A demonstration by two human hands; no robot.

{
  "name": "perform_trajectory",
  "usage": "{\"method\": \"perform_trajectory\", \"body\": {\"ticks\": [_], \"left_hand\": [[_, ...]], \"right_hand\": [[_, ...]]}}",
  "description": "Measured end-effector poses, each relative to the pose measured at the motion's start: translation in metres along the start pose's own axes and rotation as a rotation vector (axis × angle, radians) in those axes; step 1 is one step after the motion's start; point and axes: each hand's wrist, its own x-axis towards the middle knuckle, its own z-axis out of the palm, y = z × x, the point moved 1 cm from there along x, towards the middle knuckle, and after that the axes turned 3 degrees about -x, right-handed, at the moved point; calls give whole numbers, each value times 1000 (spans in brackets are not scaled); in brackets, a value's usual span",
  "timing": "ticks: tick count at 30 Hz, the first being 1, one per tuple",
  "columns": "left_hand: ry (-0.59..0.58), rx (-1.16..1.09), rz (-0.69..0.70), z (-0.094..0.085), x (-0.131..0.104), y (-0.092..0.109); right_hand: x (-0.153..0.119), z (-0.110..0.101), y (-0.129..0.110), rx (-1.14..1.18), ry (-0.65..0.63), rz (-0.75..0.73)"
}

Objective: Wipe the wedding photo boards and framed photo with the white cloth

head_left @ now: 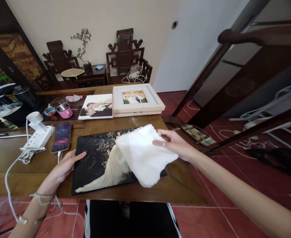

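A dark photo panel showing a figure in a long pale gown lies on the wooden table in front of me. My left hand is closed on the panel's left edge, thumb on top and the other fingers partly hidden at the side. In my right hand, which wears a ring, a fluffy white cloth is pinched at its right corner. The cloth hangs over the right half of the panel and hides much of the picture. Whether its lower part touches the panel I cannot tell.
Behind the panel are a white-edged photo print and a pale framed picture. To the left lie a phone on a cable, a white power strip and a pink mug. A dark wooden chair stands at the right.
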Motion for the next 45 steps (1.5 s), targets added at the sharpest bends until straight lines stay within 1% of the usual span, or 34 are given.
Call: {"method": "perform_trajectory", "body": {"ticks": [3, 5, 8, 10, 11, 13, 14, 15, 17, 18, 19, 20, 22, 23, 24, 26, 30, 32, 34, 36, 38, 40, 42, 43, 45], "left_hand": [[5, 1, 1, -1, 1, 0], [-7, 2, 15, -2, 2, -1], [-13, 7, 31, -4, 3, -2], [-11, 10, 31, -4, 3, -2], [-9, 13, 30, -4, 3, -1], [-4, 16, 26, -3, 1, 0], [1, 16, 25, -2, 0, 1], [5, 15, 23, -2, 0, 2], [10, 8, 22, -1, -1, 2], [10, 2, 26, -1, -2, 3], [11, -5, 30, 0, -2, 3], [9, -12, 33, 0, -2, 3], [-8, -22, 38, 1, -2, 3], [-21, -26, 39, 1, -3, 3], [-33, -28, 40, 1, -2, 2], [-40, -29, 45, 1, -2, 1], [-9, -41, 58, -2, 0, -2], [-2, -42, 59, -3, 1, -4], [5, -32, 66, -3, 2, -5], [29, -16, 96, -3, 2, -6], [64, 20, 136, -1, 4, -6], [88, 60, 164, 2, 7, -6], [75, 67, 198, 6, 12, -6], [56, 64, 228, 8, 15, -5], [10, 102, 306, 11, 23, -2]], "right_hand": [[0, 0, 4, 17, -40, -19], [1, -1, 9, 90, -59, -9], [3, -4, 19, 192, -50, 0], [6, -5, 25, 176, -45, -44], [6, -6, 27, 133, -38, -90], [4, -6, 27, -23, 21, -217], [0, -6, 25, -137, 98, -296], [-7, -5, 21, -264, 201, -386], [-29, -1, 11, -498, 407, -600], [-43, 3, 7, -595, 469, -724], [-58, 8, 4, -666, 466, -845], [-72, 14, 3, -732, 402, -965], [-95, 26, 5, -920, 256, -1101], [-103, 32, 7, -1004, 213, -1135], [-107, 37, 9, -1072, 197, -1144], [-108, 48, 10, -1144, 206, -1121], [-92, 69, 5, -1181, 193, -938], [-82, 76, 4, -1153, 245, -863], [-75, 77, 6, -1102, 337, -851], [-68, 72, 8, -1039, 421, -869], [-63, 60, 8, -918, 496, -862], [-60, 44, 4, -750, 567, -795], [-60, 25, -4, -596, 651, -706], [-61, 16, -9, -543, 687, -663], [-64, -2, -17, -509, 727, -589]]}}
